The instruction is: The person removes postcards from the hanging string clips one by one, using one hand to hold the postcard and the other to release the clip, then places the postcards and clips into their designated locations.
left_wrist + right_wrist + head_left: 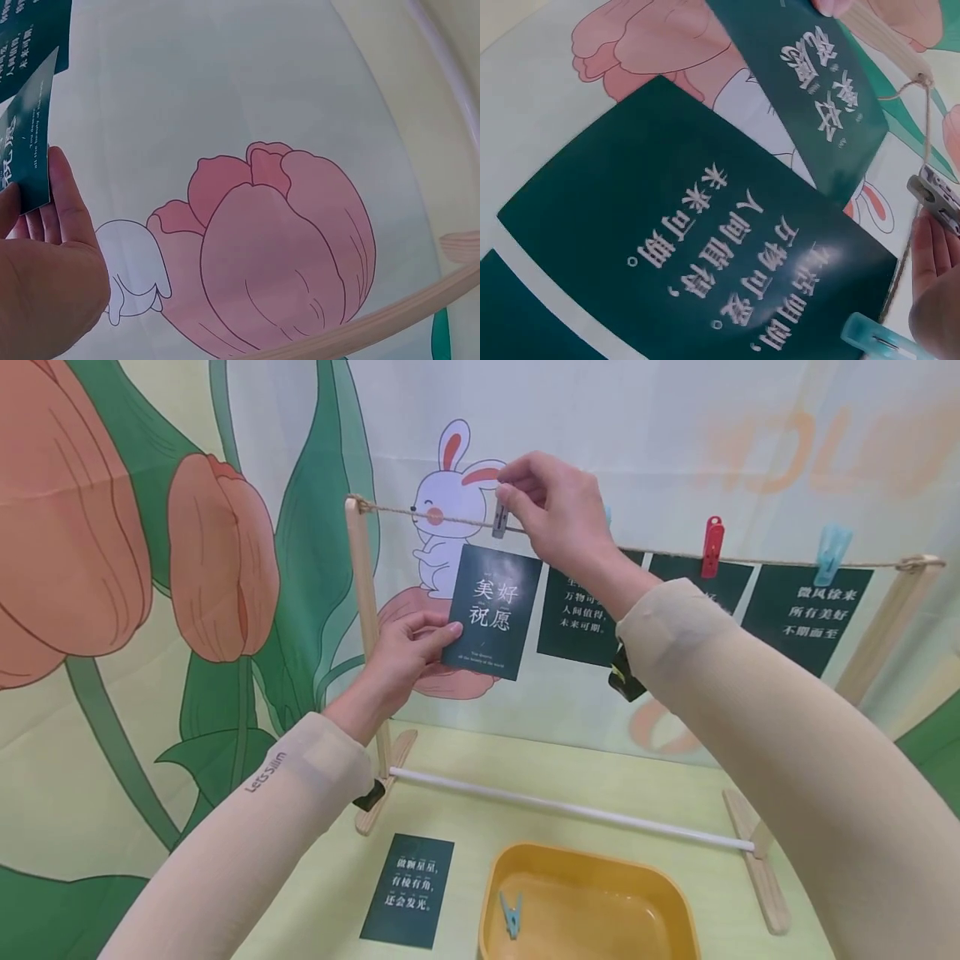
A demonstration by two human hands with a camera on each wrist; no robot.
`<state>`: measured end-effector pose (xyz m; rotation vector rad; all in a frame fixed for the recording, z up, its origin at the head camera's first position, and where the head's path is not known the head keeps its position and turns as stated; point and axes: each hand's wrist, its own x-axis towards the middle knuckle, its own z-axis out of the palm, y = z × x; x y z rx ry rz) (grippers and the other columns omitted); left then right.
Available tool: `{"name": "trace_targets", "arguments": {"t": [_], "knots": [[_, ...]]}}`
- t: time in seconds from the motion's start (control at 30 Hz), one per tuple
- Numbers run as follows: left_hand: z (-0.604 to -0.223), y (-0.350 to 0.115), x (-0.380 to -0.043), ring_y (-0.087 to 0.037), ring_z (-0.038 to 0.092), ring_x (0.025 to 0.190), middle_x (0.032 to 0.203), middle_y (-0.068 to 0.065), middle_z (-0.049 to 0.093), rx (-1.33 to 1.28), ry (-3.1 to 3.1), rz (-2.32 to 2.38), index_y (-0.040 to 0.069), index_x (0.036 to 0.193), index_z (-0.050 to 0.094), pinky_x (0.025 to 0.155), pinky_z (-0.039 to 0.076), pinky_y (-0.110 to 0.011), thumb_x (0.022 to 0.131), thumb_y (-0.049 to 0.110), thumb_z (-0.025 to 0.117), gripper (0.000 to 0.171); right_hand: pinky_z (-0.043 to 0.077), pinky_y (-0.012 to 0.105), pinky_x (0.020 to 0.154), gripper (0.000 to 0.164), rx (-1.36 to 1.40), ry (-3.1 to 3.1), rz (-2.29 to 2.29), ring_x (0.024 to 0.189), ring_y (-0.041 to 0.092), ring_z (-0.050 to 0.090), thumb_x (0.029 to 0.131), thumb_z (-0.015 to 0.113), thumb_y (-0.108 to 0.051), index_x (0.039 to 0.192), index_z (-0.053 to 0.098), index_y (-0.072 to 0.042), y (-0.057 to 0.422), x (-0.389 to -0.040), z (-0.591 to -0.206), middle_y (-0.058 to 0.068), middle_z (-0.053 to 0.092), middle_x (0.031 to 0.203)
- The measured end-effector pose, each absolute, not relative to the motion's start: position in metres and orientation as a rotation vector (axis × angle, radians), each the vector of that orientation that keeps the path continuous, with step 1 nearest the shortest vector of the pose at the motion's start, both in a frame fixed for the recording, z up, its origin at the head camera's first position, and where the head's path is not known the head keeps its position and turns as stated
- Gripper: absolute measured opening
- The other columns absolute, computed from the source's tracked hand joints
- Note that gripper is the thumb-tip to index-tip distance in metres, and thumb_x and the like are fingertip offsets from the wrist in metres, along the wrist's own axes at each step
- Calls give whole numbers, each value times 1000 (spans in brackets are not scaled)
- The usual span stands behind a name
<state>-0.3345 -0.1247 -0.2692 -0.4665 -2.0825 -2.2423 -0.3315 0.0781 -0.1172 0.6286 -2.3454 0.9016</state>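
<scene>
left hand point(412, 650) pinching card point(491, 610), left edge | right hand point(562, 514) pinching grey clip point(500, 518) at rope point(465, 522), left part | card just below rope

Backdrop point(600, 410) with rabbit point(439, 558) and tulips point(221, 560)

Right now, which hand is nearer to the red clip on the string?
Right. The right hand pinches the gray clip at the string, left of the red clip; the left hand is lower and farther left, holding a card.
</scene>
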Motion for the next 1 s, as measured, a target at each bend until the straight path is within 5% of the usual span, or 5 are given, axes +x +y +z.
{"name": "trace_targets", "arguments": {"t": [1.0], "knots": [[-290, -147, -326, -30, 63, 88, 102, -14, 62, -457, -2179, -2269, 7, 107, 60, 79, 51, -38, 89, 22, 66, 24, 45, 23, 79, 20, 814, -2312, 1058, 87, 1, 57, 94, 60, -27, 112, 59, -19, 95, -290, -142, -13, 61, 97]]}}
